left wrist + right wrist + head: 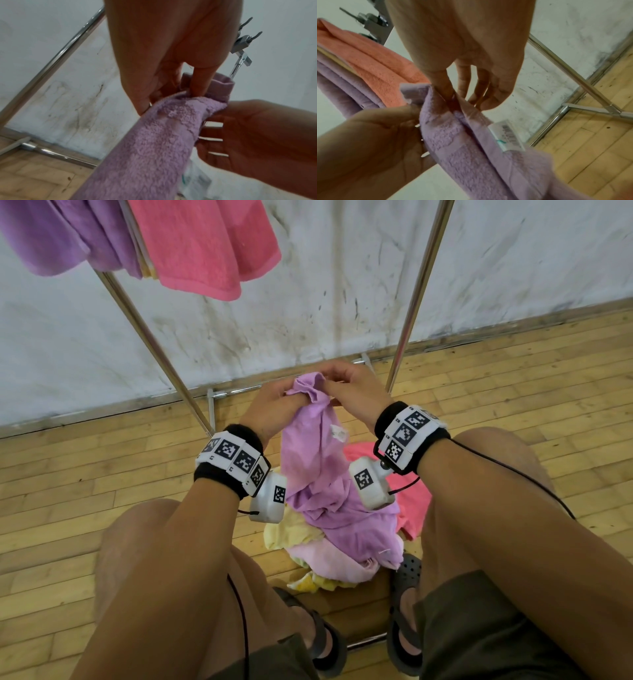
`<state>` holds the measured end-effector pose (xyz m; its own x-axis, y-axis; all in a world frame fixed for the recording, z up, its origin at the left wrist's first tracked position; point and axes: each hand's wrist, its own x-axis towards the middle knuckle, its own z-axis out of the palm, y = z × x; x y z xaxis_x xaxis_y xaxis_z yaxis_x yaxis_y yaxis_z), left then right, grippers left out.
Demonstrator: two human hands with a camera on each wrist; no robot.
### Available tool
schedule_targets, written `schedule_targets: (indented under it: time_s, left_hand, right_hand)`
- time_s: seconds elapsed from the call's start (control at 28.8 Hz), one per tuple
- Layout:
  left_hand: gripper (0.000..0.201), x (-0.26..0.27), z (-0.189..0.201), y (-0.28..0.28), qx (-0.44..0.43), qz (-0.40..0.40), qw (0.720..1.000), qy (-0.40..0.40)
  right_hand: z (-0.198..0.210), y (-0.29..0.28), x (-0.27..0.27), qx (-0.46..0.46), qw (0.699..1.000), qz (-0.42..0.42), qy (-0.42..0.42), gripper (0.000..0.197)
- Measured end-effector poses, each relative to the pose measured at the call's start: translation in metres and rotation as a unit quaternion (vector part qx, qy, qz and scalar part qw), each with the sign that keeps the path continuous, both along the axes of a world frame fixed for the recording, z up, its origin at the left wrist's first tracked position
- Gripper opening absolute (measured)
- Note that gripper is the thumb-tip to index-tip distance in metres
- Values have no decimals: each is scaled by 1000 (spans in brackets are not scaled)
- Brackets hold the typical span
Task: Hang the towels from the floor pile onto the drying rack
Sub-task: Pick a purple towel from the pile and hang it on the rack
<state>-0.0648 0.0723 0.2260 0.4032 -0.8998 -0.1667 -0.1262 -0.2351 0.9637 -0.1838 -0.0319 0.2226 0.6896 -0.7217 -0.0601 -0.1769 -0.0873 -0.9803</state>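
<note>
A lilac towel [317,467] with a white label [338,434] rises from the floor pile [329,563] between my knees. My left hand [274,405] grips its top edge with curled fingers. My right hand [346,386] pinches the same bunched edge beside it. In the left wrist view my left hand [180,93] holds the towel [150,142] by a fold. In the right wrist view my right hand [452,97] pinches the towel [471,148] near its label [508,136]. The drying rack [150,337] carries a pink towel [202,248] and a purple towel [61,237].
Yellow, pale pink and bright pink towels [411,498] lie in the pile on the wooden floor [85,481]. The rack's two chrome legs [414,302] slant down to a base bar [239,390] by the stained white wall [274,320]. My sandalled feet [404,594] flank the pile.
</note>
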Motion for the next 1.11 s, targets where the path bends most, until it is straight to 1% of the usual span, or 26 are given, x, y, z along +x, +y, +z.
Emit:
schedule_targets:
  time_s: [0.07, 0.14, 0.21, 0.24, 0.31, 0.38, 0.42, 0.45, 0.52, 0.62, 0.73, 0.87, 0.94, 1.01, 1.11]
  left_hand:
    - [30, 2, 2, 0, -24, 24, 999, 19]
    - [29, 2, 3, 1, -44, 38, 998, 34]
    - [31, 4, 3, 1, -53, 44, 997, 35]
    - [29, 5, 2, 0, -52, 47, 997, 34]
    - [28, 8, 1, -1, -33, 68, 997, 31]
    - [40, 12, -3, -3, -1, 102, 994, 31]
    - [46, 13, -5, -3, 12, 117, 993, 32]
    - [48, 12, -6, -3, 18, 131, 991, 27]
    - [41, 12, -9, -3, 18, 151, 988, 24]
    - [23, 10, -9, -2, 14, 127, 992, 10]
    - [17, 2, -8, -3, 13, 77, 997, 12]
    - [10, -3, -7, -5, 27, 51, 998, 16]
    - [11, -2, -7, -5, 36, 35, 999, 4]
    - [18, -1, -9, -5, 37, 25, 999, -6]
    - [20, 1, -9, -5, 36, 50, 998, 11]
  right_hand:
    - [-5, -3, 1, -14, 998, 5, 65, 13]
    - [-11, -4, 1, -29, 992, 27, 117, 5]
    - [-14, -4, 1, -38, 988, 39, 147, 11]
    - [-14, -3, 1, -35, 988, 36, 149, 13]
    - [-9, -2, -1, 0, 993, 13, 116, 16]
    - [-5, -2, -2, 48, 996, -9, 69, 18]
    - [-3, -2, -2, 61, 997, -13, 55, 18]
    - [-2, -1, -2, 67, 996, -16, 51, 19]
    - [-1, 0, -2, 73, 995, -28, 57, 22]
    - [-2, 0, -1, 105, 992, -43, 56, 23]
    - [0, 0, 1, 128, 990, -47, 44, 21]
    - [-3, -1, 2, 143, 986, -77, 33, 19]
    - [-2, -2, 2, 159, 983, -85, 18, 20]
    - [-1, -1, 2, 170, 982, -86, 11, 19]
    - [-1, -2, 3, 168, 981, -93, 11, 19]
